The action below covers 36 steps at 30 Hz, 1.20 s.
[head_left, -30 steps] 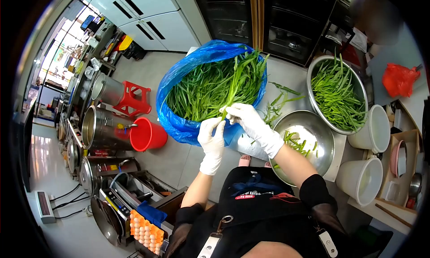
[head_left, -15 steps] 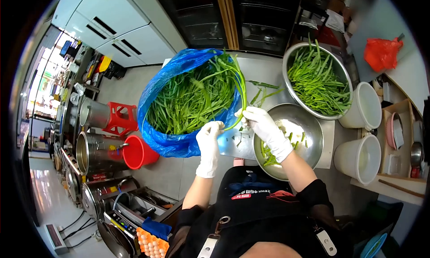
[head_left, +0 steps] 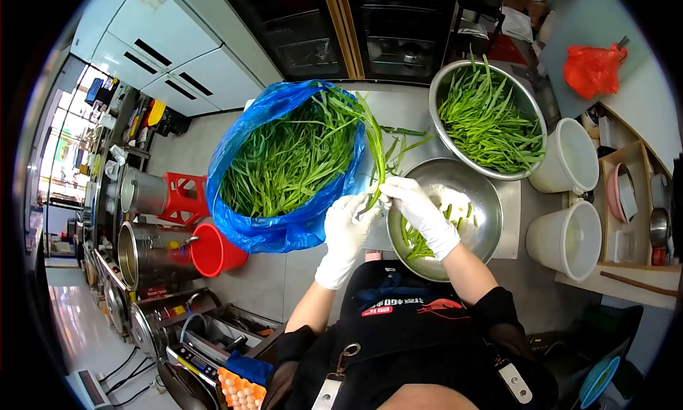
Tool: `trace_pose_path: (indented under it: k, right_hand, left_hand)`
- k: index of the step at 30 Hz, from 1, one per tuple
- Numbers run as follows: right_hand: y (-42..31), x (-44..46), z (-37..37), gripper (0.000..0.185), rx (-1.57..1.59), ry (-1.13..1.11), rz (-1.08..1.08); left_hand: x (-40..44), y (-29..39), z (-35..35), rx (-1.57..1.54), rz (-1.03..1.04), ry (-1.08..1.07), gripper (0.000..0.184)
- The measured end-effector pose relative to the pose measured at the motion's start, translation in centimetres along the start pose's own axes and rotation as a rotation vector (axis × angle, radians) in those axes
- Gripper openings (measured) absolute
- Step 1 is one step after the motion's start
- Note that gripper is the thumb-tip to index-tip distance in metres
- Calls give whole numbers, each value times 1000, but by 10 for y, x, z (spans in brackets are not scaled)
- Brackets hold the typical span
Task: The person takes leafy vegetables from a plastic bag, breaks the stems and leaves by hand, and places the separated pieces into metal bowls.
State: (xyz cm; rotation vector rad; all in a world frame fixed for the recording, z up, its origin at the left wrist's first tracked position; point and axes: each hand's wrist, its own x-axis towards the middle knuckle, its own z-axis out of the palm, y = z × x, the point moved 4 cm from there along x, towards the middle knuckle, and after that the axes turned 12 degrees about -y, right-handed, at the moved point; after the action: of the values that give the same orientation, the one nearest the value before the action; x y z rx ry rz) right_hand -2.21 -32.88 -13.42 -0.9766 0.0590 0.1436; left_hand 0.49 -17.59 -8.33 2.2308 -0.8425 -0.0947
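Observation:
Both hands wear white gloves. My right hand [head_left: 421,212] pinches a green water spinach stem [head_left: 378,147], whose upper part arches back toward the bag. My left hand [head_left: 346,232] is closed round the lower end of the same stem, close beside the right fingertips. A blue plastic bag [head_left: 213,172] full of leafy water spinach [head_left: 284,164] stands open to the left. Below my right forearm sits a steel bowl [head_left: 487,229] with short cut stem pieces [head_left: 416,241] in it. Behind it, a second steel bowl [head_left: 435,111] holds a heap of trimmed greens [head_left: 491,115].
Loose leaves [head_left: 402,130] lie on the metal table [head_left: 509,211]. Two white buckets [head_left: 569,243] stand at the right. To the left are a red bucket [head_left: 217,248], a red stool [head_left: 183,196] and steel pots [head_left: 153,253]. An egg tray [head_left: 240,390] sits at lower left.
My left hand has moved up and right along the stem, coming right beside my right hand. The lower stem end no longer spans a gap between the hands. The whole view has shifted slightly.

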Motion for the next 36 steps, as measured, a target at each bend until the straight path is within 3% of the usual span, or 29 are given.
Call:
trace_pose_path:
  k: [3,6,9,11,18,23,36]
  right_hand:
    - [-8,-1,20,20,-87,-20,25]
    - [-18,2,28,24,-234,-44,26]
    - [-10,11,32,26,-311,-90,34]
    - [-1,19,37,25,-320,-124,55]
    - [27,55,62,25,-337,-199,170]
    - [50,65,76,20,-262,-236,267]
    - [51,61,92,17,-251,-271,176]
  left_hand:
    - [-7,-10,2,-107,-35,78,24]
    - [-12,-26,-5,-615,-322,92,14]
    - [-20,-45,-17,-986,-517,97,22]
    - [-29,-72,-10,-1329,-571,148,27]
    - [-53,-95,1,-1973,-535,116,22]
    - [-60,-83,-1,-2112,-541,84,21]
    - [-70,-84,0,-2279,-537,91,19]
